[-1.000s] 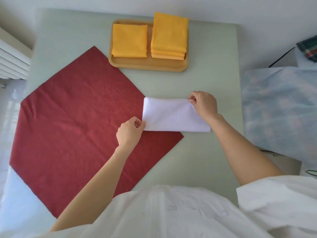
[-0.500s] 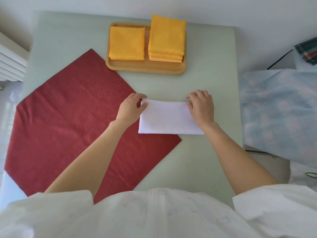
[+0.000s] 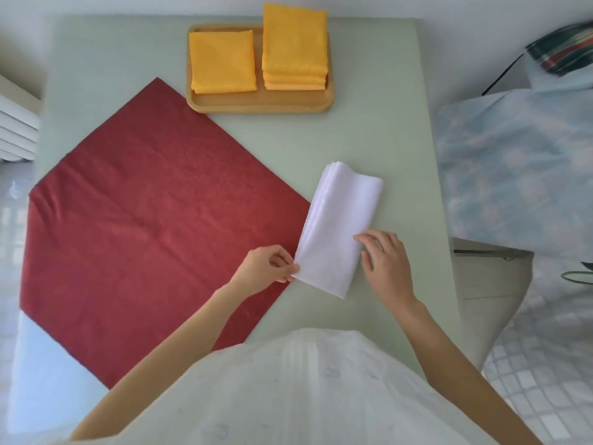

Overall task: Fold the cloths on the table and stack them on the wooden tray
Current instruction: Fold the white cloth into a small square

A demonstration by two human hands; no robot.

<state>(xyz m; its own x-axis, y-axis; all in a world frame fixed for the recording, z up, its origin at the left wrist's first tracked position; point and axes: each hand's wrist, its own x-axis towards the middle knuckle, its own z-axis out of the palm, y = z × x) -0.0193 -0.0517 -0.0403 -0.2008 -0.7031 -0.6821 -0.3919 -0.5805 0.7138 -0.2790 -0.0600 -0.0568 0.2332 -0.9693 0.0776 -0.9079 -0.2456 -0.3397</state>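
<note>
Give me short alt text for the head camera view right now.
Two bare hands work a folded white cloth on a pale table: left hand pinches its near corner, right hand rests alongside. A red cloth lies flat at left; folded yellow cloths fill a wooden tray behind.

bare table (image 3: 369,136) btwn white cloth (image 3: 340,226) & wooden tray (image 3: 260,106), red cloth (image 3: 154,213) covers left

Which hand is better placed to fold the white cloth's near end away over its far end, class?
Left, probably. The left hand already pinches the near corner of the white cloth, while the right hand only rests open-fingered against its right edge, suited to steadying it.
</note>
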